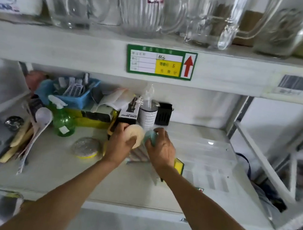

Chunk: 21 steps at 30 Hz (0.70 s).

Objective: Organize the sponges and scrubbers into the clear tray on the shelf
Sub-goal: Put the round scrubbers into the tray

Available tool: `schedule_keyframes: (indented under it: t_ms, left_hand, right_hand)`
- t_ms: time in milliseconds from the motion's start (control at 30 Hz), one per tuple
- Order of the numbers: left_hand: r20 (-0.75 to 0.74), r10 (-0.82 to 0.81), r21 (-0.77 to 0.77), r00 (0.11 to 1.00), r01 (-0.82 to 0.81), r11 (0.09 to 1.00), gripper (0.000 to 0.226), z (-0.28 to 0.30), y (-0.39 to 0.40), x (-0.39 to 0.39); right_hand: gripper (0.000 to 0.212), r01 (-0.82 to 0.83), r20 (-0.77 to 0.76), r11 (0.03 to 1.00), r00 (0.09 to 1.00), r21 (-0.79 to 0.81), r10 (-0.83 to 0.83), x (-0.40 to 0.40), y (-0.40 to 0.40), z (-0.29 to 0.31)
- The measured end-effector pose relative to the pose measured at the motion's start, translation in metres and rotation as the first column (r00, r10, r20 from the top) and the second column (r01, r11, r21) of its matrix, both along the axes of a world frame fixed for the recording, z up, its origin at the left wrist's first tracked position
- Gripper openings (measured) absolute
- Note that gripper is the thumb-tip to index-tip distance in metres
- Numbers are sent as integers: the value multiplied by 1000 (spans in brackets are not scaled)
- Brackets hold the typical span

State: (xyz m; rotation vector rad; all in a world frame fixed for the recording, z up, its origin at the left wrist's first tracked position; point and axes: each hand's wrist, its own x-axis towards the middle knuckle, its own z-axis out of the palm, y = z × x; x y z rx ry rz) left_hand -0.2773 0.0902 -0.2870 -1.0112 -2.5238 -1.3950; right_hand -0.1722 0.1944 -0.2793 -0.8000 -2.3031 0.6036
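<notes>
My left hand (118, 145) grips a round beige sponge (136, 135) over the middle of the lower shelf. Beside it, my right hand (159, 149) is closed around a pale teal round sponge (150, 139). A silver scrubber with a yellow base (84, 147) lies on the shelf left of my left hand. Just behind my right wrist sits a yellow and green sponge (178, 164). The clear tray (210, 155) lies flat on the right part of the shelf, hard to make out. Under my hands are some packaged items, partly hidden.
A green spray bottle (62, 120), a white ladle (41, 119) and wooden utensils stand at the left. A blue basket (76, 93), a spray-bottle box (127, 112), a white canister (147, 116) and a black holder (164, 113) line the back. Glass pitchers fill the upper shelf.
</notes>
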Motion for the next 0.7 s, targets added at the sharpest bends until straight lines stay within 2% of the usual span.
schedule_keyframes:
  t_ms: [200,333,500,600,700]
  left_hand:
    - [15,-113,-30,993,114,993,43,20,70,51]
    - [33,-226,-114,974,229,967,48,23,108,84]
    - [-19,-321,-348,947,294,890,43,15,142,121]
    - [-108,-334,-558,936,221,800,47,6,156,135]
    - [-197,-329,-695,924,105,711,38,0,165,144]
  right_hand:
    - [30,162,-18,986,987,38,-161,63,64,-1]
    - [30,234,88,971,967,57,-238,106,98,-12]
    - [36,265,272,964,928,4,-256,142,125,-22]
    - [32,300,394,954,881,-32,-263,150,132,-28]
    - [27,301,489,954,834,-10,-258,151,135,-32]
